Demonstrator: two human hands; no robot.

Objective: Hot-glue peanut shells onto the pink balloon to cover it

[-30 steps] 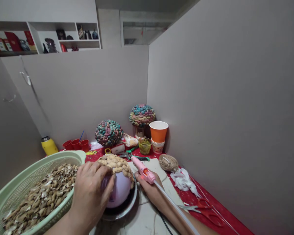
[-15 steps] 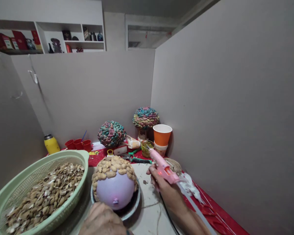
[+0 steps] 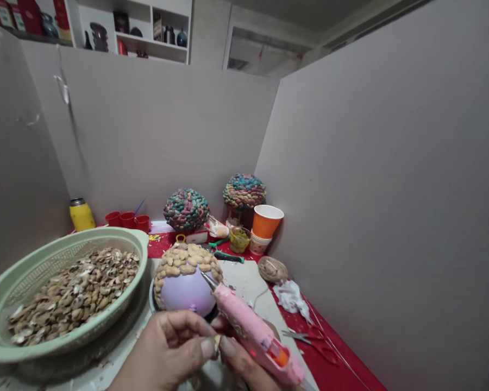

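A pink hot glue gun (image 3: 244,320) is in my right hand (image 3: 248,366), its metal nozzle pointing up and left in front of the balloon. My left hand (image 3: 169,345) pinches a small peanut shell (image 3: 217,340) between thumb and fingers. The right fingertips meet the same shell from the other side. Just beyond my hands, a purple balloon (image 3: 181,291) rests in a dark bowl (image 3: 152,301). Peanut shells (image 3: 187,258) cover its top and sides, while the front with the knot is bare.
At left stands a green colander (image 3: 140,239) full of peanut shells (image 3: 81,293). Behind are two colourful shell-covered balls (image 3: 186,209), an orange cup (image 3: 267,221), pliers (image 3: 228,257) and red cups (image 3: 127,220). Twine (image 3: 272,269) and scissors (image 3: 309,339) lie right. Grey panels surround the table.
My right hand has brought the glue gun down and left, closer to me. My left hand has risen from the bottom edge, and both hands now meet at a shell. The view has shifted.
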